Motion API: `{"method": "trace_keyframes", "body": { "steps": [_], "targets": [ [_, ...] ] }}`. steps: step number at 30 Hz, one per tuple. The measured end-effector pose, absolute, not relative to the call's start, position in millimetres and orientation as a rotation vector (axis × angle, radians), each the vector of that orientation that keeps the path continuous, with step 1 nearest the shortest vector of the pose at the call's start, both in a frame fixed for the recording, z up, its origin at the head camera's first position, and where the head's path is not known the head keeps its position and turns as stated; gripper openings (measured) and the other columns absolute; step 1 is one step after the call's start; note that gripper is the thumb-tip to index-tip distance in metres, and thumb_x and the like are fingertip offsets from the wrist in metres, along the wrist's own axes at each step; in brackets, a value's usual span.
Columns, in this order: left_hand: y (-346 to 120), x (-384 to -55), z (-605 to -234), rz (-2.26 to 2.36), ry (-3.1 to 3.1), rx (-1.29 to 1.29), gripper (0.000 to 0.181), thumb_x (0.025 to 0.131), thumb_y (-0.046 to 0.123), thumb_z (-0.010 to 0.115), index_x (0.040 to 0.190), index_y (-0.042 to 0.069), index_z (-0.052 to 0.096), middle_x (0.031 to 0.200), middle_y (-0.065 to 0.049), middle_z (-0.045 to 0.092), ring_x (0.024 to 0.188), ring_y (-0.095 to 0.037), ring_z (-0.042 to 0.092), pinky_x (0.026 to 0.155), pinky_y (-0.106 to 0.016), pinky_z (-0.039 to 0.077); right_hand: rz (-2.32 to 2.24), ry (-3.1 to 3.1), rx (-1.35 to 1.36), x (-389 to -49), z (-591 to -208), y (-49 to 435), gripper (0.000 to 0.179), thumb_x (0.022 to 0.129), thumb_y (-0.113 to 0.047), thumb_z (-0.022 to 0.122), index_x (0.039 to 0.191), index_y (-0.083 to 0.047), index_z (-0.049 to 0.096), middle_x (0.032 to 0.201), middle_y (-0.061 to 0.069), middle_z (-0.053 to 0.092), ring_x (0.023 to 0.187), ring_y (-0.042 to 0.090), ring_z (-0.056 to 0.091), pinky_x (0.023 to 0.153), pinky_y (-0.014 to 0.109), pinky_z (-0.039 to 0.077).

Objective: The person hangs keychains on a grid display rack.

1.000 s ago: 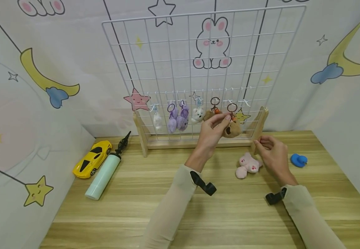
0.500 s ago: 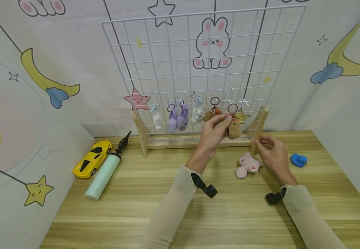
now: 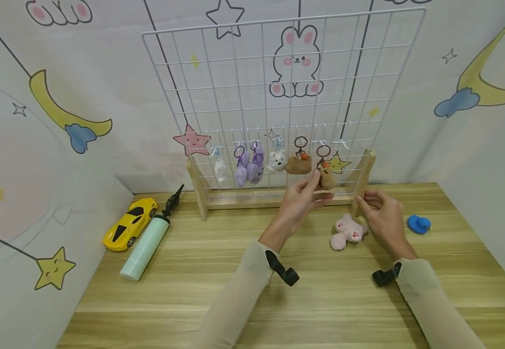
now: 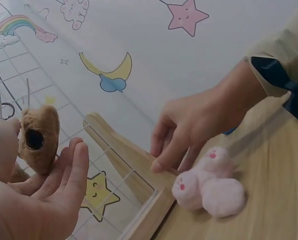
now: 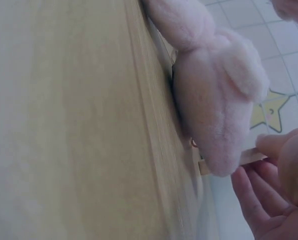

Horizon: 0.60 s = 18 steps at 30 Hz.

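A brown plush keychain [image 3: 328, 180] with a dark ring and an orange bit hangs from a hook on the white wire grid [image 3: 304, 109]. My left hand [image 3: 297, 202] is at its lower part, the thumb touching its side and the fingers stretched out beneath; the left wrist view shows the plush [image 4: 45, 135] between thumb and straight fingers. With curled fingers, my right hand [image 3: 385, 215] pinches the right foot of the wooden stand [image 3: 362, 178]. Just left of that hand, a pink plush [image 3: 347, 231] lies on the table; it fills much of the right wrist view.
Along the grid hang another brown plush [image 3: 298, 166], a white bear [image 3: 277, 161], two purple plushes [image 3: 241, 172] and a white plush [image 3: 220, 170]. A yellow toy car [image 3: 131, 224] and a pale green pump [image 3: 145, 249] lie left; a blue duck [image 3: 419, 224] sits right.
My left hand has gone from the top of the brown keychain down to its lower body, its fingers stretching out. The keychain has turned slightly on its hook. My right hand has stayed put.
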<state>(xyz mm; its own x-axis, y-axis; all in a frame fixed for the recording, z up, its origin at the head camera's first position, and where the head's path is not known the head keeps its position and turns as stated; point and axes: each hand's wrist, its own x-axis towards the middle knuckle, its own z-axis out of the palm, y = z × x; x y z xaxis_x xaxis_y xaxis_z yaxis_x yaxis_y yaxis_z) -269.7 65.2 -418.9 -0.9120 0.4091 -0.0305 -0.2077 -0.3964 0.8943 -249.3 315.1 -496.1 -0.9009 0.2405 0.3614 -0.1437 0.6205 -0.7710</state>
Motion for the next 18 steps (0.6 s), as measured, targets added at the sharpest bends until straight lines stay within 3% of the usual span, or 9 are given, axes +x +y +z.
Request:
{"method": "trace_keyframes", "body": {
  "steps": [5,9,11,14,18],
  "targets": [
    [62.5,-265.9,-439.1,2.241,1.567,0.264,0.043,0.11,0.026,0.068,0.143,0.0,0.06,0.142,-0.03,0.066,0.127,-0.047,0.07,0.11,-0.047,0.058,1.208,-2.419,-0.089,-248.8,-495.6,315.2,0.04,0.104,-0.032,0.074,0.123,0.004,0.074,0.119,0.025,0.079,0.113,0.04,0.077,0.078,0.0,0.051],
    [60.9,-263.5,-454.0,2.067,1.865,0.351,0.038,0.105,0.015,0.074,0.137,-0.002,0.067,0.133,-0.023,0.073,0.122,-0.043,0.074,0.102,-0.044,0.063,1.211,-2.412,-0.091,-247.8,-494.3,314.7,0.04,0.104,-0.032,0.075,0.122,0.003,0.074,0.12,0.026,0.079,0.111,0.037,0.078,0.077,0.0,0.05],
    [60.8,-262.4,-459.0,1.929,2.054,0.424,0.035,0.102,0.012,0.076,0.134,-0.001,0.07,0.128,-0.018,0.076,0.114,-0.035,0.077,0.093,-0.038,0.066,1.205,-2.408,-0.083,-247.4,-494.3,314.7,0.039,0.104,-0.032,0.076,0.122,0.003,0.075,0.119,0.026,0.079,0.107,0.027,0.08,0.076,0.0,0.05],
    [63.3,-262.1,-466.1,1.742,2.243,0.543,0.029,0.102,0.01,0.076,0.129,0.001,0.074,0.128,-0.014,0.077,0.11,-0.027,0.078,0.084,-0.028,0.064,1.206,-2.397,-0.073,-247.5,-494.7,314.8,0.038,0.103,-0.031,0.077,0.121,0.002,0.075,0.117,0.025,0.08,0.098,0.002,0.075,0.076,0.0,0.051],
    [70.2,-260.9,-475.4,1.572,2.332,0.671,0.027,0.104,0.006,0.071,0.131,0.005,0.074,0.133,-0.013,0.076,0.116,-0.027,0.077,0.09,-0.022,0.061,1.215,-2.384,-0.063,-248.3,-496.4,315.2,0.038,0.102,-0.031,0.078,0.121,0.002,0.076,0.115,0.024,0.08,0.091,-0.018,0.061,0.076,0.0,0.05]
  ]
}}
